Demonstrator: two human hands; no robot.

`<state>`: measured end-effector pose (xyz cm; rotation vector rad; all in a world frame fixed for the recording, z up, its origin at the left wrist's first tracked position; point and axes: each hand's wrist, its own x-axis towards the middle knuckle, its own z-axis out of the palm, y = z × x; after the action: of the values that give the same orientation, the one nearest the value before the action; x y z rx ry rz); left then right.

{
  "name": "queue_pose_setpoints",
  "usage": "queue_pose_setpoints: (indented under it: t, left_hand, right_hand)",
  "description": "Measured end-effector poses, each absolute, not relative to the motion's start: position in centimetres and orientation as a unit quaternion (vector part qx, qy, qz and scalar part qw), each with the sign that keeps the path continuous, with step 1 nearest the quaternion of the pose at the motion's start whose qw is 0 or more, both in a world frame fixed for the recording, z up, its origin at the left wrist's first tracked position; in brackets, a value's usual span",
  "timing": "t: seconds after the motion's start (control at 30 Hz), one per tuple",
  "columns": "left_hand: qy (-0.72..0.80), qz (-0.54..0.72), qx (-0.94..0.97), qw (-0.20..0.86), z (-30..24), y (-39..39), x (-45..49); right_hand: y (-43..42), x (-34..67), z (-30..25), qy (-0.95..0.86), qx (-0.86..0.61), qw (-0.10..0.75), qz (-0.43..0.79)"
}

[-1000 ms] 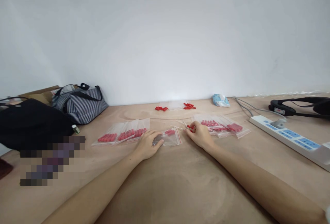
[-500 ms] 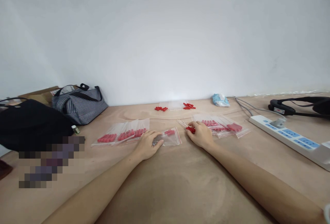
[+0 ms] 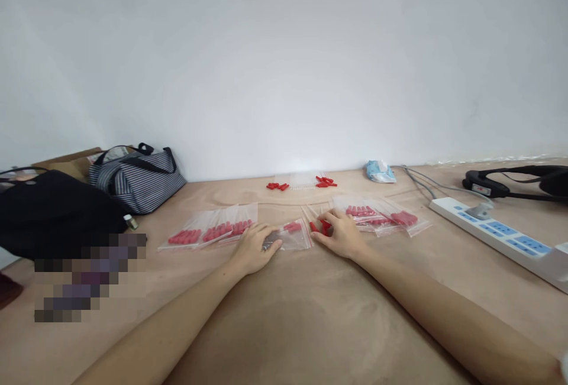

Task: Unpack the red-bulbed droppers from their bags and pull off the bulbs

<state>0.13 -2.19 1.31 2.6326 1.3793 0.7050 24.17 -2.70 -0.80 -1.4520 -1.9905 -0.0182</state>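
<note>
My left hand (image 3: 257, 249) lies over a clear zip bag (image 3: 297, 240), fingers stretched out and thumb apart. Inside that bag some red pieces (image 3: 291, 227) show near its red-striped end. Just right of the bag, my right hand (image 3: 342, 234) bends its fingers and thumb around a few small red sleeve-like pieces (image 3: 326, 227), close to the table. Part of these is hidden by the fingers. More filled zip bags overlap beside each hand: a left group (image 3: 208, 225) and a right group (image 3: 381, 216), with red pieces in rows.
Loose red pieces (image 3: 326, 182) lie by flat bags (image 3: 299, 180) near the wall. A blue-white packet (image 3: 380, 171), a power strip (image 3: 492, 234) and a black headset-like strap (image 3: 488, 184) are on the right. A striped bag (image 3: 142, 181) and black bag (image 3: 57, 216) stand left.
My right hand has shifted slightly left toward the zip bag, and its fingers have spread a little, so more of the red pieces shows. My left hand stays in place.
</note>
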Motion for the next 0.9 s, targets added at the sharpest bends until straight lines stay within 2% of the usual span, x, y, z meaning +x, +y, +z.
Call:
queue_pose_setpoints:
  t: [0.23, 0.33, 0.57, 0.9]
  left_hand:
    - [0.451, 0.228, 0.862, 0.043, 1.3, -2.1, 0.2]
    - [0.446, 0.233, 0.863, 0.043, 1.3, -2.1, 0.2]
    - [0.447, 0.233, 0.863, 0.039, 1.2, -2.1, 0.1]
    - [0.45, 0.228, 0.863, 0.039, 1.3, -2.1, 0.1]
  right_hand:
    - [-2.6, 24.3, -1.3, -0.792, -0.477, 0.378, 0.053]
    - [-2.8, 24.4, -1.1, -0.811, -0.457, 0.363, 0.046]
    - [-3.5, 24.2, -0.8, -0.782, -0.522, 0.338, 0.035]
    - [-2.8, 24.3, -1.7, -0.802, -0.48, 0.354, 0.022]
